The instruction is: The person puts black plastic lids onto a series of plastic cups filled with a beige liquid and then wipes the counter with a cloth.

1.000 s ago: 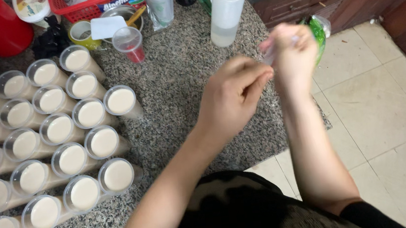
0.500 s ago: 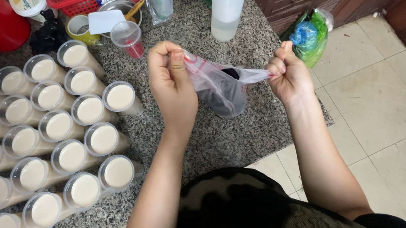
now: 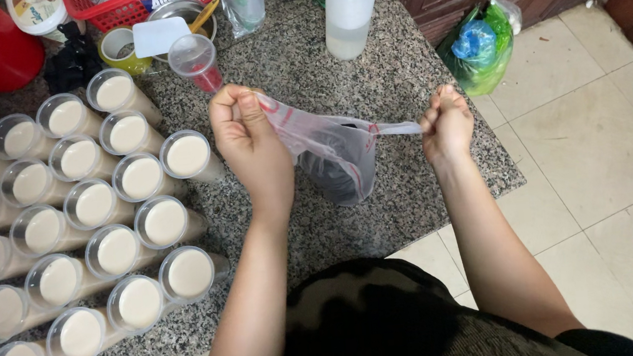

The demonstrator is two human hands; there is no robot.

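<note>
Two hands stretch a thin plastic bag (image 3: 334,157) above the counter's (image 3: 400,77) front edge: left hand (image 3: 247,142) and right hand (image 3: 447,123) each pinched shut on a handle. Pulling harder could tear it, or swing it into the filled cups (image 3: 187,156) just beside.

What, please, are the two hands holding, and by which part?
A thin clear plastic bag is stretched between them: the left hand pinches one top handle, the right hand the other.
</note>
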